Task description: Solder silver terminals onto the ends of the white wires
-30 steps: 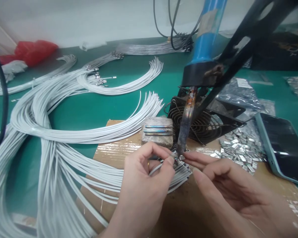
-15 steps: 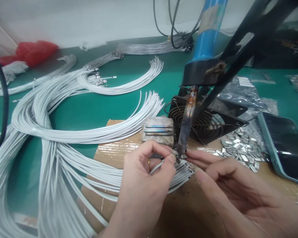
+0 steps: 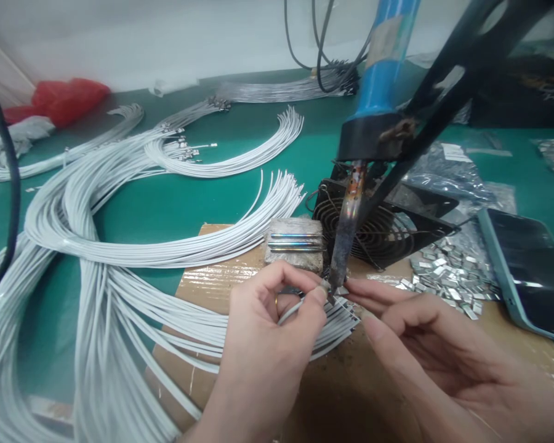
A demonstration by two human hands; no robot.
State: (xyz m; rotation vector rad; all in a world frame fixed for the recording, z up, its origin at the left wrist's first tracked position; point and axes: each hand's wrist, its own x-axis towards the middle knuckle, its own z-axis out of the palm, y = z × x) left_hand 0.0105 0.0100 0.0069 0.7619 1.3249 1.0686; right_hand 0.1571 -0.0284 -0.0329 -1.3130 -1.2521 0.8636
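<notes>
My left hand (image 3: 272, 332) is closed in a pinch on a white wire (image 3: 290, 312), just left of the soldering iron's tip. The soldering iron (image 3: 345, 246), blue-handled and held in a black stand, points down between my two hands. Close to the tip, the fingertips of my right hand (image 3: 434, 351) are drawn together around something too small to make out. Below both hands lies a bundle of white wires (image 3: 189, 320), with small metal ends under the tip. The wire's end at the tip is partly hidden by my fingers.
A solder-stained block (image 3: 295, 255) carrying metal rods sits behind my left hand. Beyond the iron stands a black fan (image 3: 378, 227). Small metal pieces (image 3: 452, 277) lie beside a phone (image 3: 530, 271) at right. More white wire bundles (image 3: 166, 249) cover the green table's left side, over cardboard (image 3: 207, 289).
Both hands keep almost the same place at the iron's tip. The view has shifted very slightly; nothing is visibly taken up or let go.
</notes>
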